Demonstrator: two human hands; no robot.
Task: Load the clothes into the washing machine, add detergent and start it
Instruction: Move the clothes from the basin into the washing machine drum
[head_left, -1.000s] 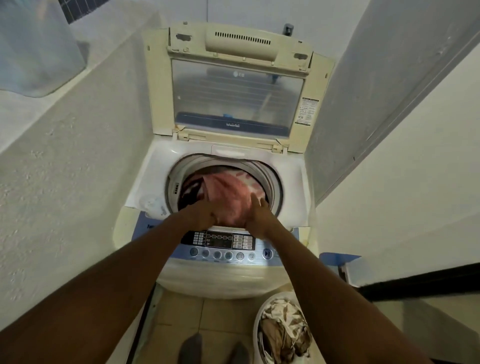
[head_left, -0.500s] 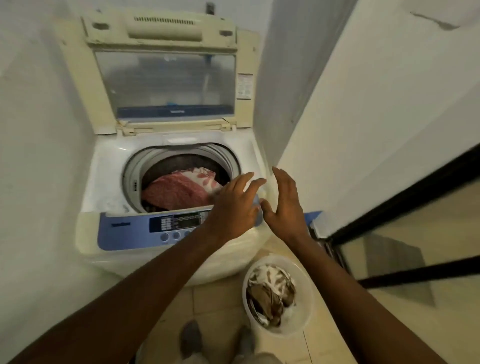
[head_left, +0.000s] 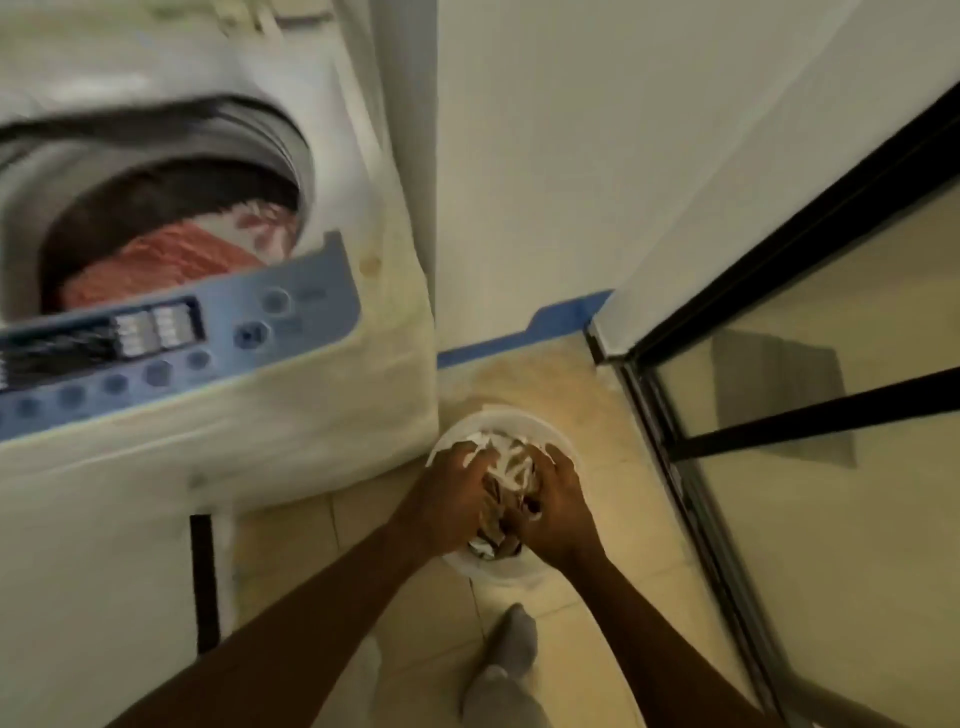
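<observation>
Reaching down into the white laundry basket (head_left: 563, 447) on the tiled floor just beside the washing machine (head_left: 322, 415), both hands are closed on the brown-and-white patterned garment (head_left: 511, 462): the left hand (head_left: 457, 493) and right hand (head_left: 558, 506) are curled into the cloth from either side. Loading is judged to be under way, with red clothes (head_left: 171, 265) already lying in the open drum. Next, the bundle needs to be lifted clear and carried up over the control panel (head_left: 208, 343) into the drum.

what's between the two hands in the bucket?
In the head view, the brown-and-white patterned cloth bunched in the white bucket lies between the left hand and right hand; both hands press into it.
</observation>
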